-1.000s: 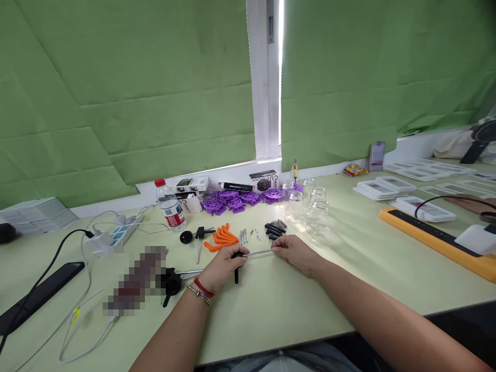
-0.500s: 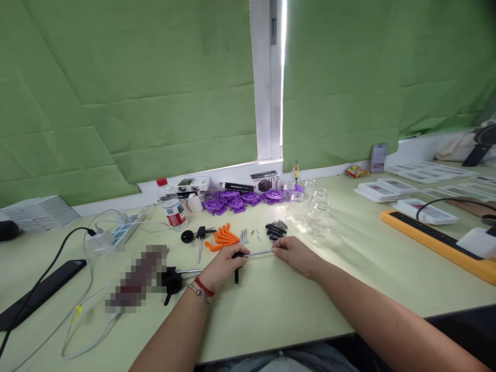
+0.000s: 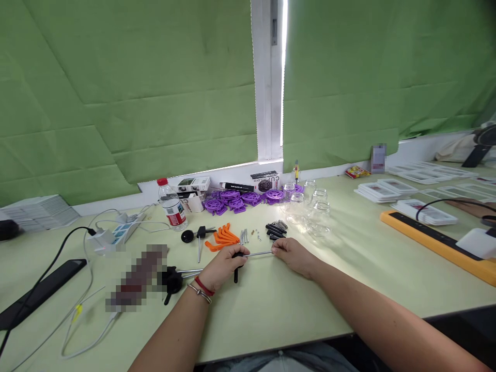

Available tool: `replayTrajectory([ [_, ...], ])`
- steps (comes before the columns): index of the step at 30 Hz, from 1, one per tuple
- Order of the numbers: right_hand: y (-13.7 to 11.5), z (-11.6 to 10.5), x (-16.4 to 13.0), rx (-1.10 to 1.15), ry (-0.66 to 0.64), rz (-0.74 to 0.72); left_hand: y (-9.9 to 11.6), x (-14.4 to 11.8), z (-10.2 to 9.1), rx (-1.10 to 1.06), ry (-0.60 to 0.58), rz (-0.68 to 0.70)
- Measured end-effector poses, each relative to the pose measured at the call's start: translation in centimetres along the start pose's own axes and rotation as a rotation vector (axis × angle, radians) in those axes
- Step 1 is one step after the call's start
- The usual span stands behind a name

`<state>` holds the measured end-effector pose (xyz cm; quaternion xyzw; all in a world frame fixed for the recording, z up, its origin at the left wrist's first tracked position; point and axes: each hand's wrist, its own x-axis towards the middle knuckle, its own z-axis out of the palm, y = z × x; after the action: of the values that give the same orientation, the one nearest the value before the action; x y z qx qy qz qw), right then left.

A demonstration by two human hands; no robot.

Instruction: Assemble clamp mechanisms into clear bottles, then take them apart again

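Observation:
My left hand is closed around a black fitting, whose short dark end hangs below the fingers. From it a thin metal rod runs rightward, level above the table. The rod's far end is pinched between the thumb and fingers of my right hand; the fingers hide that tip. Just beyond my hands lie curved orange handles, several short metal pins, tiny bits of hardware and a small pile of black parts. Left of my left wrist rests a black assembly with metal rods.
Purple plastic parts and glass jars stand along the back. A water bottle is at back left, beside small boxes. Cables and a power strip occupy the left. A yellow-orange bar lies right.
Hardly anything differs. Both hands keep the same hold on the fitting and rod, and the dark lower end of the fitting has shifted very slightly.

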<state>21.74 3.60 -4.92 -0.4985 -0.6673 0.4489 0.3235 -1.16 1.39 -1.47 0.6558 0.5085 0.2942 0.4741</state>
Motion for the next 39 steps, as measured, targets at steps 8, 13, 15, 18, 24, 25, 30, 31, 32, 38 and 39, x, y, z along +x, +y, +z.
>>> replayTrajectory([
  [8,0.6,0.1,0.2,-0.048,-0.006,-0.049,0.0,0.0,0.1,-0.017,-0.006,-0.015],
  [13,0.9,0.5,0.4,-0.061,0.005,-0.06,0.2,-0.1,0.1,-0.011,-0.011,0.003],
  [15,0.9,0.5,0.4,-0.067,0.006,-0.068,0.1,0.0,0.1,-0.013,-0.016,0.001],
  [18,0.8,0.5,0.4,-0.08,0.013,-0.062,0.0,0.0,0.1,-0.005,-0.016,0.007],
  [24,1.0,0.3,0.5,-0.091,0.068,-0.042,0.1,-0.1,0.1,-0.001,-0.012,0.004],
  [25,1.1,0.3,0.5,-0.098,0.079,-0.046,0.1,-0.1,0.1,-0.002,-0.013,0.004],
  [30,1.0,0.3,0.5,-0.144,0.063,-0.072,0.1,-0.1,0.1,-0.008,-0.018,0.007],
  [31,1.0,0.3,0.5,-0.151,0.057,-0.077,0.1,-0.1,0.1,-0.01,-0.02,0.008],
  [32,0.9,0.4,0.5,-0.158,0.053,-0.08,0.2,-0.1,0.1,-0.012,-0.022,0.008],
  [38,0.7,0.4,0.4,-0.094,0.041,-0.046,0.3,-0.1,0.0,-0.02,-0.025,0.011],
  [39,0.7,0.4,0.4,-0.048,0.037,-0.03,0.3,-0.1,0.0,-0.028,-0.023,0.007],
])
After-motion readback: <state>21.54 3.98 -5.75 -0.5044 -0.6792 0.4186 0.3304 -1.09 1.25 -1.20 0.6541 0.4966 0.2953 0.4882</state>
